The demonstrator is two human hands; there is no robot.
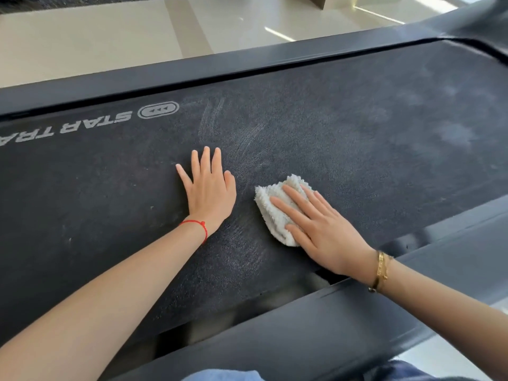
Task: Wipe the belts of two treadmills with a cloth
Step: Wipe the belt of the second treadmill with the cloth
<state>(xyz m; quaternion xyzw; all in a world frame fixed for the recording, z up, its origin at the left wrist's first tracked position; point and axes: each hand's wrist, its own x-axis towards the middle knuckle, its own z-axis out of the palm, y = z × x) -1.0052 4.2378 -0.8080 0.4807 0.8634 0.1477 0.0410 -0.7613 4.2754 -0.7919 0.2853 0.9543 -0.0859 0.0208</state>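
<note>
- Treadmill belt (pixel 330 138): dark, textured, dusty, with pale smears and white lettering near its far edge; it runs between the near side rail (pixel 316 325) and far side rail (pixel 192 70).
- White fluffy cloth (pixel 270 209) lies bunched on the belt, near the closer rail.
- Right hand (pixel 320 229) presses flat on the cloth, fingers extended and slightly spread.
- Left hand (pixel 209 188) rests palm-down on bare belt just beside it, fingers loosely splayed.
- Beyond: pale, possibly tiled floor (pixel 110 37).

I see bright daylight from about one o'clock glaring off the tiled floor (pixel 277 33). The treadmill belt (pixel 343 127) stays sharp; wide-angle bending curves the edges, slightly soft.
</note>
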